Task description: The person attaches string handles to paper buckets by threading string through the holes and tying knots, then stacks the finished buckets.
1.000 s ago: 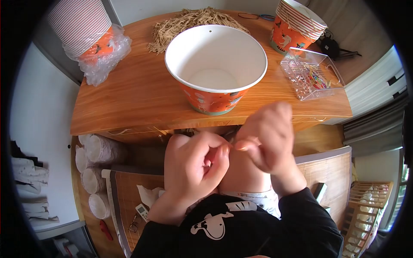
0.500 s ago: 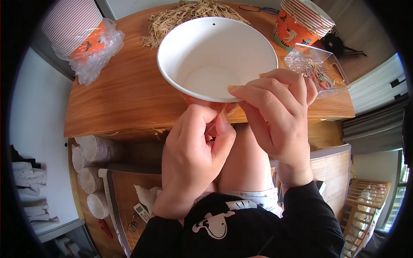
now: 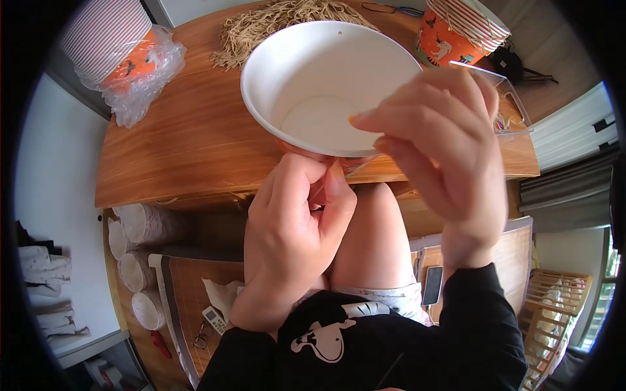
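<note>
A large paper bucket (image 3: 326, 98), white inside and orange outside, stands tilted at the desk's front edge. My left hand (image 3: 300, 215) is closed in a pinch against its near outer wall, just below the rim; what lies between thumb and forefinger is too small to make out. Over the bucket's right rim is my right hand (image 3: 443, 137), slightly blurred, its fingers curved and the thumb apart from the forefinger, with nothing visible between them. Behind the bucket lies a heap of tan cords (image 3: 280, 29).
Plastic-wrapped buckets (image 3: 124, 58) stand at the desk's left. At the right are stacked orange buckets (image 3: 450, 39) and a clear tray (image 3: 518, 107), partly hidden by my right hand. More buckets (image 3: 147, 225) lie below left. A phone (image 3: 432, 285) rests beside my leg.
The bucket has tilted toward me. My left hand has moved up to its near wall. My right hand has risen and moved right, away from my left, and its thumb and forefinger have parted.
</note>
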